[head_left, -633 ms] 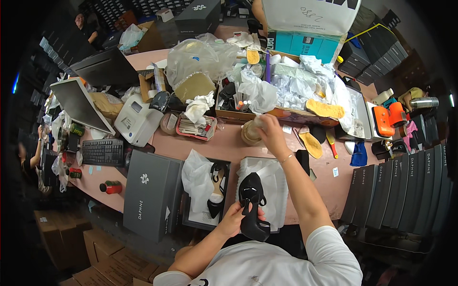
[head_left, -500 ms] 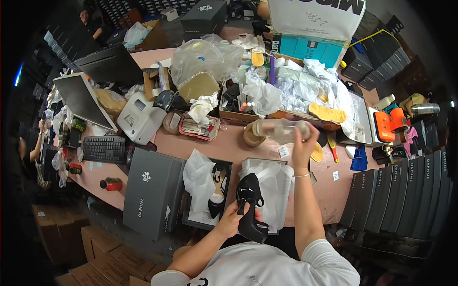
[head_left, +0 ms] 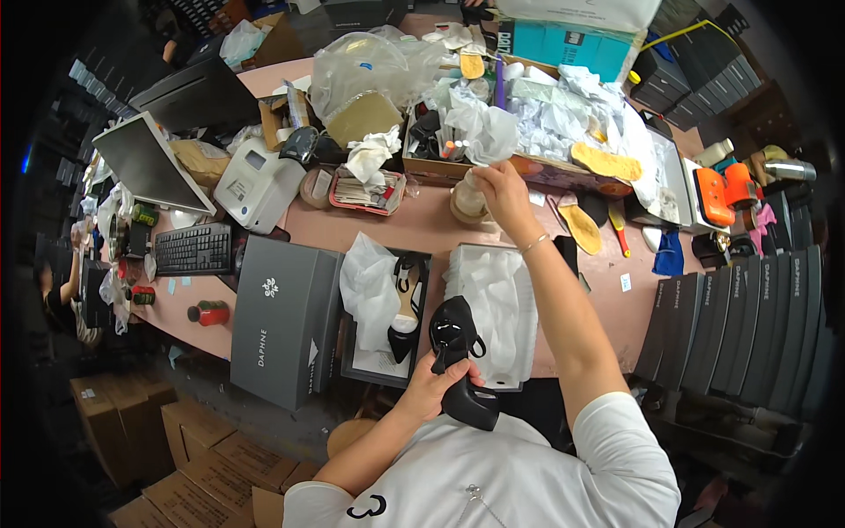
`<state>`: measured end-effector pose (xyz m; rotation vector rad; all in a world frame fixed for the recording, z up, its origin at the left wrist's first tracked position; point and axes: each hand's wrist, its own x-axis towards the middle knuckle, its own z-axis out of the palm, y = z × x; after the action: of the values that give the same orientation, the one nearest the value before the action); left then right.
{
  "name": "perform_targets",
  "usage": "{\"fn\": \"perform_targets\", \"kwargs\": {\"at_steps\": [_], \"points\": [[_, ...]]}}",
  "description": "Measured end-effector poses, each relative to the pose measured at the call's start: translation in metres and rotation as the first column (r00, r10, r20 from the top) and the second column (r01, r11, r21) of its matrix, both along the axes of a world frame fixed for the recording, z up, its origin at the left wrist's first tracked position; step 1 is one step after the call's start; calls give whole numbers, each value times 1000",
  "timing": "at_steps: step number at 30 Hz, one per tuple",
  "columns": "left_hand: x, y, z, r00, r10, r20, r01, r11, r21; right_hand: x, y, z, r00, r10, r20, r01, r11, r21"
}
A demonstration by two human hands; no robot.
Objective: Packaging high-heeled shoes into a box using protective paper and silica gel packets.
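Note:
My left hand [head_left: 433, 387] is wrapped round a black heeled shoe [head_left: 471, 407], held sole side up near my body. My right hand [head_left: 503, 201] reaches to the far side of the table, its fingers closed on the upper part of a clear bottle [head_left: 473, 187]. That bottle stands in a round tan holder [head_left: 469, 214]. In front of me an open box [head_left: 525, 352] lined with white tissue paper [head_left: 493, 308] lies beside the shoe. To its left, another open box [head_left: 374, 380] holds a second black shoe [head_left: 403, 343] and crumpled tissue.
A large grey shoebox [head_left: 286, 321] stands left of the open boxes. A keyboard [head_left: 194, 250] and a white machine [head_left: 255, 189] sit further left. Cartons of crumpled paper [head_left: 563, 132] line the back. Yellow insoles [head_left: 579, 229] and a yellow-red handled tool [head_left: 619, 231] lie right; stacked grey boxes [head_left: 735, 326] beyond.
The bottle, lying tilted in my right hand before, is now upright in the round holder. My right hand has moved left and away from me. My left hand still holds the shoe.

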<state>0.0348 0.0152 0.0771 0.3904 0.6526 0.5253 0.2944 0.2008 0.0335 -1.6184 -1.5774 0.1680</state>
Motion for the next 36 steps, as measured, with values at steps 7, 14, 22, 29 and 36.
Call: {"fn": "perform_targets", "kwargs": {"at_steps": [7,14,22,29,36], "points": [[-1,-7,9,1000,-8,-30,10,997,76,-36,-173,94,827,207,-522,-391,880,-270],[19,-16,21,984,-170,48,157,967,202,-82,-227,127,980,196,-38,-190,974,123],[15,-25,18,986,-167,8,162,968,191,-92,-254,116,987,154,38,-159,972,173],[12,-30,17,989,-147,-35,151,952,267,-92,-251,126,972,232,27,-234,965,122],[18,-28,33,985,-107,-134,151,910,385,-90,-253,131,964,215,-159,-182,963,200]]}}
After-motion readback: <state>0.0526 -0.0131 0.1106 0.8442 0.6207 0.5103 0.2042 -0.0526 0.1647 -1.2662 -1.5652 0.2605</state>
